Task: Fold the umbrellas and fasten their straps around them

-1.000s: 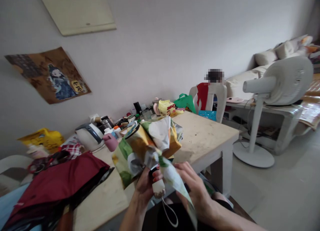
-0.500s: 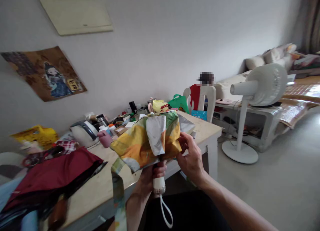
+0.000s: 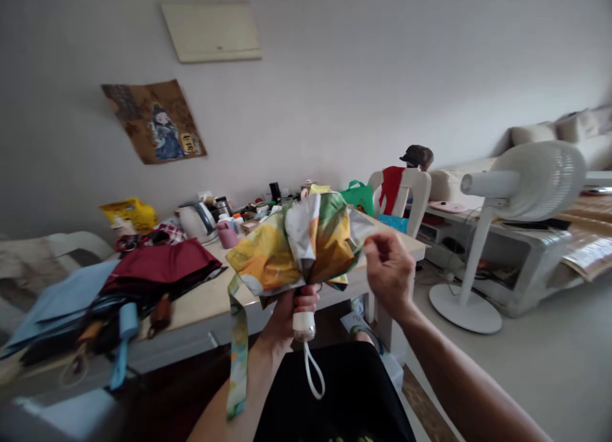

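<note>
A folding umbrella (image 3: 268, 250) with yellow, green and white patterned cloth hangs in loose folds in front of me, its white handle (image 3: 304, 324) pointing down toward my lap. My left hand (image 3: 299, 300) is wrapped round it just above the handle. At the right side of the cloth, my right hand (image 3: 389, 263) pinches the edge of a pale fold between thumb and fingers. A patterned tie strap (image 3: 238, 359) dangles on the left, and a white wrist loop hangs from the handle's end.
Dark red (image 3: 162, 263) and light blue (image 3: 71, 295) folded umbrellas lie on the table (image 3: 191, 311) at left. Behind them stand a kettle (image 3: 197, 222), a pink cup (image 3: 227, 234) and clutter. A chair (image 3: 415, 193) and a white fan (image 3: 478, 238) are at right.
The view has turned left and tilted a little. My right hand has moved outward from the umbrella's middle to a fold at its right, and the cloth is spread wider.
</note>
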{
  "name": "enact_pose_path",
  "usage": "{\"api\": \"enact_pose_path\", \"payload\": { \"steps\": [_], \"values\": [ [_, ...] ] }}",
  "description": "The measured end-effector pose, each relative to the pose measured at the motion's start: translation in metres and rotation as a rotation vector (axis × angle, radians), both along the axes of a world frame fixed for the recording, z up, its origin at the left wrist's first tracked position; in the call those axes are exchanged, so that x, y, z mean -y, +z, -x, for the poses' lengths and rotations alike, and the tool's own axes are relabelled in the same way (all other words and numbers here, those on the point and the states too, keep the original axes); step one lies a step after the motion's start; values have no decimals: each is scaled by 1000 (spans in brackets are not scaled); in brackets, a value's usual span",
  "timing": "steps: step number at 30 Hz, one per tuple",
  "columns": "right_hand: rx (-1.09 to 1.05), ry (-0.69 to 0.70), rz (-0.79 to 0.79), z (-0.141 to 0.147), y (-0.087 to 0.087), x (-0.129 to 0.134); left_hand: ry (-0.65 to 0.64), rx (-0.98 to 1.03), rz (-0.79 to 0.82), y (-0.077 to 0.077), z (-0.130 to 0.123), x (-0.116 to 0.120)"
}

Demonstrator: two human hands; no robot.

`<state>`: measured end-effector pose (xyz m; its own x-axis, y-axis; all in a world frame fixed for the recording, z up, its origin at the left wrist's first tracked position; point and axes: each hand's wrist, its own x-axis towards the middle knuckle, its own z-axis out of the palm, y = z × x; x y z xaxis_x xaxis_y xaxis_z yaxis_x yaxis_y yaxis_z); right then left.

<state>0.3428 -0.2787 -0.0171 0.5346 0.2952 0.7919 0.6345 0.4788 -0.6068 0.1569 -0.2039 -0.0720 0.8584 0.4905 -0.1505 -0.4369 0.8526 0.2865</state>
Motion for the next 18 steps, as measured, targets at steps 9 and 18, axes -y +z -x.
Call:
{"api": "enact_pose_path", "payload": {
  "steps": [9, 18],
  "values": [
    [132, 181, 151, 4, -23, 14, 104, 65, -55, -14, 49, 46],
    [434, 9, -37, 58, -43, 28, 18, 94, -148, -48, 99, 75]
  ]
}}
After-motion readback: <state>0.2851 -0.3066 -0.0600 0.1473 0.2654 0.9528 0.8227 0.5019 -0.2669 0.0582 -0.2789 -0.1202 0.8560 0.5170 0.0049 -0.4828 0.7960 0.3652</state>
